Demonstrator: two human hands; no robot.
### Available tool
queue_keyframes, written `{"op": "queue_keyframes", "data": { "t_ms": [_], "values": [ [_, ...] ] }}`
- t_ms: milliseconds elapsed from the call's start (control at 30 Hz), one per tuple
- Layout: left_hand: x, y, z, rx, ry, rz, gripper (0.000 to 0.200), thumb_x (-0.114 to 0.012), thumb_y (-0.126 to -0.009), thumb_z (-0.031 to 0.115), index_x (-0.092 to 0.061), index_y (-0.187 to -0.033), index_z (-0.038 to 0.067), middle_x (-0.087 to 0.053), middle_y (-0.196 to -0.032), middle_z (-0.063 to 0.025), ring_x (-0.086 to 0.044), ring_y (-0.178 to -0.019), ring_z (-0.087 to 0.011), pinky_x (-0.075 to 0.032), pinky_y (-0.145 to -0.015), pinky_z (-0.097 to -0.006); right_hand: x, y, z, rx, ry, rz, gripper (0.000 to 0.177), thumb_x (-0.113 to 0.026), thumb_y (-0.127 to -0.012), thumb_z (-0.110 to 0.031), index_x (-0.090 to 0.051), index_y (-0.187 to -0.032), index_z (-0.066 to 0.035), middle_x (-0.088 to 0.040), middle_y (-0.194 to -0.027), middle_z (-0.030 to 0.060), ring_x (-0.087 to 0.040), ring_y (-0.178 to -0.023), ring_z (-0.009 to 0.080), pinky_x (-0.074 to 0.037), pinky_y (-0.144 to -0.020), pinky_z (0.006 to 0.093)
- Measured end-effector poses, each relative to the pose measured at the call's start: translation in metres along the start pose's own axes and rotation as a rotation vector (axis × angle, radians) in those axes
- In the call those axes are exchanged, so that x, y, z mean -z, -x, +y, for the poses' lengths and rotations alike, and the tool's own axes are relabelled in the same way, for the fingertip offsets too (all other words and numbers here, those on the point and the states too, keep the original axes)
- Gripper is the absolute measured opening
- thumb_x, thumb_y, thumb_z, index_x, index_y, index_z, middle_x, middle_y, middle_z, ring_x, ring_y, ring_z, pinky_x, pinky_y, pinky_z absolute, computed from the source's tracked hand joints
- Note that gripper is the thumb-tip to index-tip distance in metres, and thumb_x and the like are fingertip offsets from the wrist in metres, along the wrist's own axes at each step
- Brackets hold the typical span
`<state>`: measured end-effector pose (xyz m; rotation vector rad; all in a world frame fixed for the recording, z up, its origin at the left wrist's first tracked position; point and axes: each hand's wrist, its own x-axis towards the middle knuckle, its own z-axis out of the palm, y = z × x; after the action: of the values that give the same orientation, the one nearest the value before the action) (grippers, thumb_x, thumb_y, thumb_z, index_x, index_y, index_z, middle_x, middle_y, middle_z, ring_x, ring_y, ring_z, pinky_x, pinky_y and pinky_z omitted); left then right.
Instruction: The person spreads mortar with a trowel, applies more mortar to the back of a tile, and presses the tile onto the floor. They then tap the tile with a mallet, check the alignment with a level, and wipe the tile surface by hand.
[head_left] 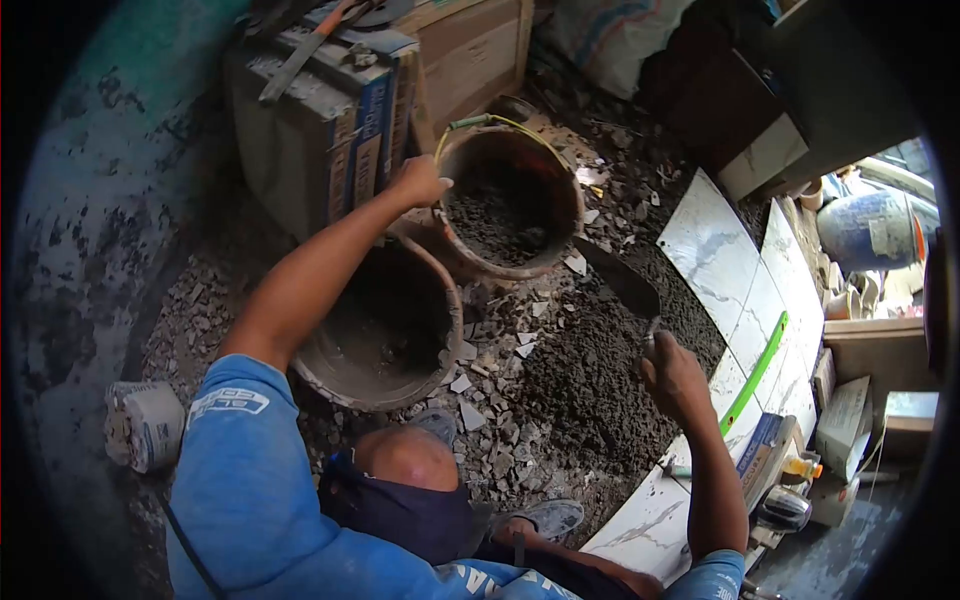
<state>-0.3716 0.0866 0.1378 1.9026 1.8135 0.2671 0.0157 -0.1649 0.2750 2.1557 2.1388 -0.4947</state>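
My left hand (420, 184) is closed on the left rim of a bucket (572, 215) with dark, crumbly mortar inside and a yellow wire handle. In my right hand (676, 376) is the handle of a trowel (625, 278), whose blade points up and left, its tip near the bucket's right side. Below the blade a heap of dark mortar (600, 385) lies on the ground. A second, wider bucket (452, 345) stands below my left forearm, with grey residue inside.
White marbled tiles (715, 250) lie right of the heap, with a green strip (755, 375) across them. Stacked boxes (290, 130) stand at upper left. Broken shards (472, 415) surround my feet. A white tub (148, 427) sits at far left, a blue drum (865, 230) at far right.
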Motion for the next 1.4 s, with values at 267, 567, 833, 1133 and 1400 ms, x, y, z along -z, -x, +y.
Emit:
{"op": "queue_keyframes", "data": {
  "t_ms": [267, 567, 833, 1133, 1400],
  "values": [
    [0.098, 0.144, -0.071, -0.239, 0.245, 0.098, 0.048, -0.07, -0.081, 0.024, -0.06, -0.12, 0.0, -0.064, -0.114, -0.0221, -0.063, -0.108, -0.0323, -0.047, -0.093, -0.0364, -0.04, -0.095, -0.089, 0.126, -0.183, 0.167, 0.025, -0.052, -0.094, -0.028, -0.051, -0.105, -0.006, -0.063, -0.088, 0.0196, -0.06, -0.082, 0.043, -0.046, -0.07, 0.0516],
    [0.082, 0.152, -0.052, -0.392, 0.125, 0.128, 0.043, -0.069, -0.082, 0.019, -0.059, -0.12, 0.001, -0.061, -0.117, -0.018, -0.054, -0.115, -0.0356, -0.042, -0.099, -0.0407, -0.179, 0.023, -0.013, -0.024, 0.294, 0.088, 0.049, -0.056, -0.084, -0.017, -0.046, -0.132, -0.014, -0.058, -0.096, 0.008, -0.061, -0.085, 0.0268, -0.047, -0.069, 0.0408],
    [0.013, 0.018, 0.003, -0.452, -0.037, 0.236, 0.055, -0.069, -0.083, 0.023, -0.052, -0.129, -0.001, -0.048, -0.134, -0.0233, -0.043, -0.126, -0.0385, -0.034, -0.107, -0.0435, -0.01, -0.048, -0.097, -0.075, -0.477, -0.133, 0.046, -0.06, -0.084, -0.026, -0.051, -0.12, 0.002, -0.064, -0.094, 0.0266, -0.063, -0.087, 0.0407, -0.049, -0.082, 0.0467],
    [0.045, -0.024, 0.043, -0.533, 0.131, 0.318, 0.028, -0.063, -0.087, 0.012, -0.063, -0.112, -0.001, -0.067, -0.1, -0.0209, -0.066, -0.093, -0.0337, -0.05, -0.082, -0.0385, 0.042, -0.098, -0.088, 0.128, -0.45, 0.215, 0.053, -0.062, -0.088, -0.044, -0.062, -0.111, 0.004, -0.066, -0.101, 0.0231, -0.064, -0.096, 0.0377, -0.05, -0.083, 0.0438],
    [0.036, 0.006, 0.17, -0.578, 0.111, 0.195, 0.03, -0.061, -0.086, 0.002, -0.063, -0.116, 0.005, -0.067, -0.106, -0.0156, -0.066, -0.094, -0.0244, -0.05, -0.079, -0.034, -0.016, -0.064, 0.047, -0.008, -0.547, 0.006, 0.055, -0.056, -0.092, -0.046, -0.054, -0.122, 0.0, -0.06, -0.111, 0.0235, -0.057, -0.108, 0.0389, -0.045, -0.093, 0.0449]
  ]
}}
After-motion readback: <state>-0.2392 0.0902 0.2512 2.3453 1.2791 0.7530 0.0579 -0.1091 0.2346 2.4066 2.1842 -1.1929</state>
